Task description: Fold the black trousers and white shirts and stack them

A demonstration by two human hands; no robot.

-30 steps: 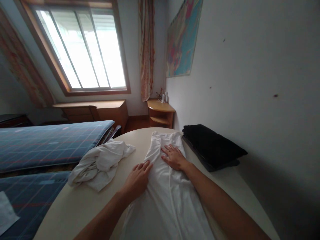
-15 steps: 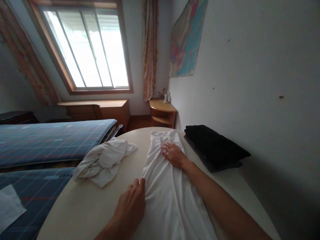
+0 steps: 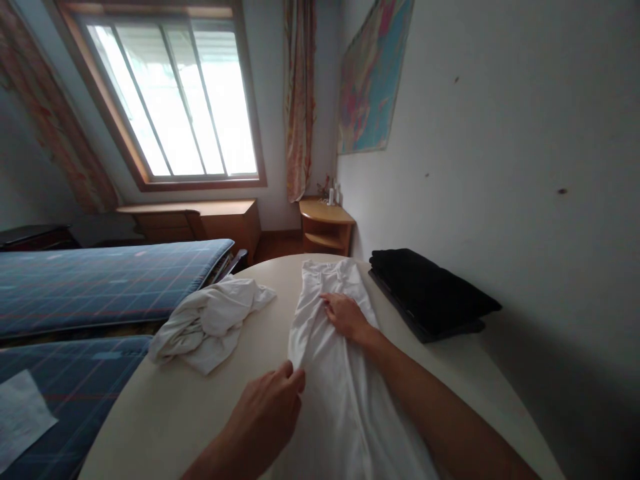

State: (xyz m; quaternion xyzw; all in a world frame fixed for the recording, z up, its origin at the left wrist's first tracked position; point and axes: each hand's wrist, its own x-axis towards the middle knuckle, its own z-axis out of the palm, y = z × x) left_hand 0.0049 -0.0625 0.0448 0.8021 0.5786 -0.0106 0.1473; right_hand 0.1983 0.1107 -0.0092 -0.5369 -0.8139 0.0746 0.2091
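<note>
A long white garment [image 3: 330,413] lies stretched away from me over the round table, creased along its length. My right hand [image 3: 345,316] rests on its upper part, fingers extended to the left against the cloth. At the garment's left edge, nearer to me, my left hand [image 3: 273,410] has its fingers curled in on the fabric; the fingertips are partly hidden. A crumpled white cloth [image 3: 213,323] sits on the table's left side. To the right of the garment, a folded black cloth [image 3: 430,290] lies on top of dark grey fabric.
The cream tabletop [image 3: 165,417] has a curved edge. Left of it are blue plaid mattresses [image 3: 110,280] and a sheet of paper [image 3: 25,413]. A wall [image 3: 500,200] runs along the right. Beyond the table stand a small corner shelf [image 3: 325,212] and a wooden desk [image 3: 225,217].
My left hand has shifted right, further onto the garment's edge. My right hand has slid slightly toward me, its fingers closer together. The garment's left edge has moved a little right.
</note>
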